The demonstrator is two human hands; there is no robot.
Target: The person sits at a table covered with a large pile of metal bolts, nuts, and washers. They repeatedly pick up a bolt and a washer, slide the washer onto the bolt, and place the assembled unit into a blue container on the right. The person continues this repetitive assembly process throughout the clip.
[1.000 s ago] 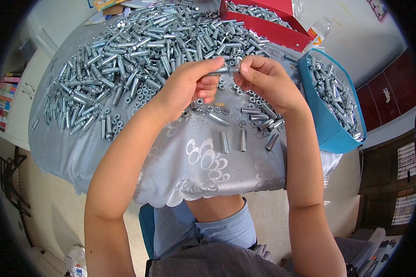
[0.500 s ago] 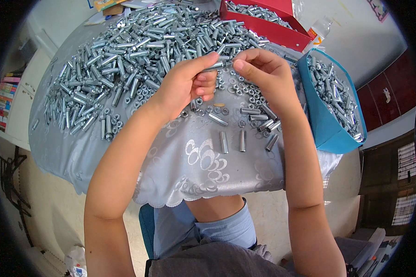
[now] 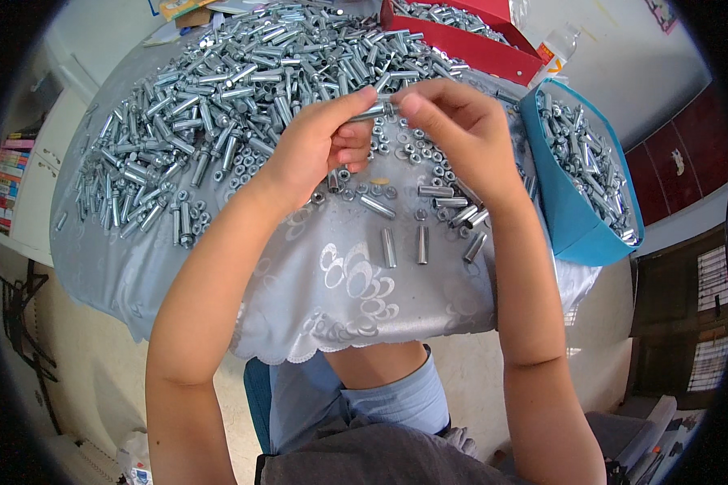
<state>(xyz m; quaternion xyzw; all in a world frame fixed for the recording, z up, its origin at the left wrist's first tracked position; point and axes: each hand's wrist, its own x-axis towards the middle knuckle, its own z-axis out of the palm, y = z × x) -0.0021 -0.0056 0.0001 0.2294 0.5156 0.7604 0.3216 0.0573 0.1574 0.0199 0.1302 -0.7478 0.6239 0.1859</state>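
Between the thumb and curled fingers of my left hand point(image 3: 306, 153) lies a shiny metal expansion bolt point(image 3: 372, 111), held roughly level and pointing right. My right hand point(image 3: 473, 133) pinches at its right end with thumb and forefinger; the small part there is hidden by the fingertips. Beneath both hands, loose nuts and washers point(image 3: 412, 149) are scattered over the cloth. Several bare metal sleeves point(image 3: 422, 245) lie nearer to me, below the right hand. A large heap of expansion bolts point(image 3: 243, 81) spreads behind and left of my left hand.
A blue open box point(image 3: 570, 218) filled with bolts stands right of my right forearm. At the back right are a red box point(image 3: 469, 50) of bolts and a plastic bottle point(image 3: 556, 52). The grey patterned tablecloth point(image 3: 299, 311) hangs over the near edge.
Both hands have shifted very slightly left, still together at the bolt. My right fingers have turned a little around its end and cover more of it.
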